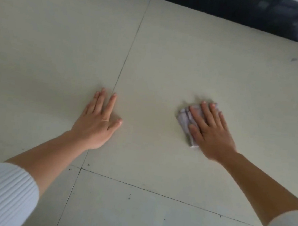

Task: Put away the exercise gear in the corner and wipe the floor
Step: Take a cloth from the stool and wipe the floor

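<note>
Fingers straight, right hand [210, 130] presses a folded cloth [185, 118] flat on the floor [169, 59]; left hand [98, 120] rests flat, holding nothing.

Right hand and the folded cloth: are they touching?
Touching. The head view shows the right hand lying flat and spread on top of the cloth, covering most of it.
</note>
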### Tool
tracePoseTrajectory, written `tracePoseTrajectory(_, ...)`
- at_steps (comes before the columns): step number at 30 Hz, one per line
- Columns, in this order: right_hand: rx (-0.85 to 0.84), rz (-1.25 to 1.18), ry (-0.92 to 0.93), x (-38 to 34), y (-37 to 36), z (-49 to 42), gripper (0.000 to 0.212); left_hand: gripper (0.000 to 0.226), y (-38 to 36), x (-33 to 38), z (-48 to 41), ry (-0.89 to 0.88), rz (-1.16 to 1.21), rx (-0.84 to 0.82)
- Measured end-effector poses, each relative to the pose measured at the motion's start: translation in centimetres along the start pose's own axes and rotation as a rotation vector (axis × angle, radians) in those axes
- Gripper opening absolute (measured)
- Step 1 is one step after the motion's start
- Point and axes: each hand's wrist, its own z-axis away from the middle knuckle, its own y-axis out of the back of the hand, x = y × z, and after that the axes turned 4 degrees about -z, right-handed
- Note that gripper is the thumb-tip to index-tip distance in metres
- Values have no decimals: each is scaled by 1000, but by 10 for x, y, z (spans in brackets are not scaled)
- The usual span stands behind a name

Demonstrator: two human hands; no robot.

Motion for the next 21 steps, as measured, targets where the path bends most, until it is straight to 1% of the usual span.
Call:
tracePoseTrajectory(2, 22, -134, -252, -1, 12, -42, 59, 92, 2, -21, 16, 176, 26, 54)
tracePoseTrajectory(4, 29, -245, -420, -16, 21, -86, 59, 108, 6, -40, 26, 337, 71, 36)
tracePoseTrajectory(5, 38, -269, -456, -28, 24, -104, 59, 115, 7, -47, 28, 388, 93, 8)
tracePoseTrajectory(7, 34, -294, -434, -58, 28, -132, 60, 124, 7, -56, 26, 428, 107, -65)
tracePoseTrajectory(9, -9, -272, -321, -96, 27, -146, 59, 125, 4, -59, 23, 418, 97, -108)
tracePoseTrajectory(12, -70, -157, -24, -157, 18, -141, 57, 124, 2, -60, 22, 417, 107, -117)
tracePoseTrajectory(15, -95, -109, 227, -192, 7, -113, 55, 126, 4, -59, 20, 432, 127, -135)
tracePoseTrajectory(18, -154, -73, 479, -184, -3, -72, 54, 126, 10, -59, 18, 447, 109, -206)
tracePoseTrajectory(20, -168, -56, 648, -156, -9, -52, 52, 125, 14, -59, 17, 443, 99, -245)
tracePoseTrajectory(21, -144, -45, 676, -135, -11, -48, 51, 125, 16, -58, 17, 442, 106, -259)
